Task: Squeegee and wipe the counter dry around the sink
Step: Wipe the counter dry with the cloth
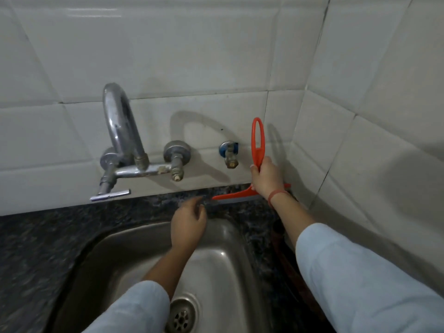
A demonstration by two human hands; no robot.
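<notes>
The right arm reached forward from a pale blue sleeve (360, 272) along the right side of the sink (216, 255), wrist bent upward and wearing a red thread bracelet (276, 194). The right hand (265, 179) was curled round the lower part of the handle of an orange squeegee (257, 143), with the knuckles facing the camera.

The left arm crossed above the basin. The left hand (188, 224) was over the sink's back rim, holding nothing. Its fingers were loosely spread and relaxed, pointing toward the near end of the blade; whether they touched the rim could not be told.

The squeegee stood with its handle nearly upright, the long looped end pointing up in front of the white tiled wall (216, 56). Its blade ran left to right across the narrow strip of dark speckled counter (36, 248) behind the sink, at the foot of the wall and near the right-hand corner. The blade's long axis followed the wall line, and the right hand and wrist hid its middle. The edge met the counter, as far as the blur allowed.

A small brass-tipped valve (229, 156) stuck out of the wall just left of the handle. Further left, the chrome wall faucet (122, 131) arched over the counter. The drain (180, 316) showed at the basin's bottom, beside the left sleeve (134, 308).
</notes>
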